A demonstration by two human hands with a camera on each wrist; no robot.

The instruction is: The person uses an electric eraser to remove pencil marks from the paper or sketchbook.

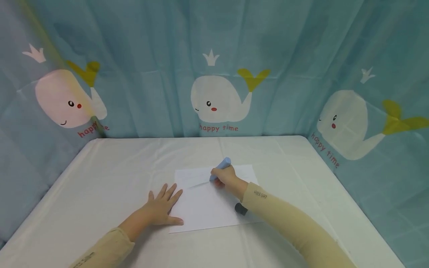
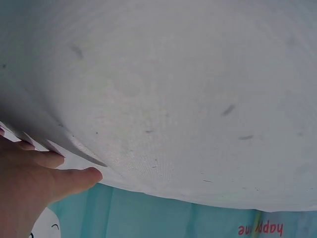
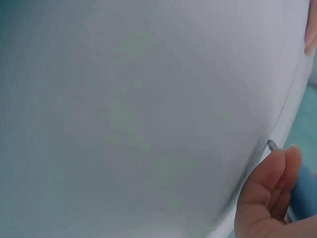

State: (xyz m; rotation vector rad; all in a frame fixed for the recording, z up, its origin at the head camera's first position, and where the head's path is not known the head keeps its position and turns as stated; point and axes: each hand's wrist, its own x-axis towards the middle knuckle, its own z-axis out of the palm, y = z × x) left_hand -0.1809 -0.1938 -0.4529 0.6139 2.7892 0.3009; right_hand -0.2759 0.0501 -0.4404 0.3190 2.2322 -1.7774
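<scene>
A white sheet of paper [image 1: 207,212] lies on the white-covered table. My right hand [image 1: 228,178] grips a light blue marker [image 1: 224,163], slanted with its tip down at the paper. From the tip a thin grey line [image 1: 198,185] runs leftward across the sheet. In the right wrist view the fingers [image 3: 262,188] pinch the blue barrel [image 3: 303,196] close to its grey tip. A small black cap [image 1: 240,209] rests on the paper below my right wrist. My left hand [image 1: 162,209], fingers spread, rests on the paper's left edge; the left wrist view shows its thumb [image 2: 74,181] extended.
The white tablecloth [image 1: 110,178] stretches around the paper on every side. Blue-green curtains [image 1: 151,100] with printed whales enclose the table at the back and both sides.
</scene>
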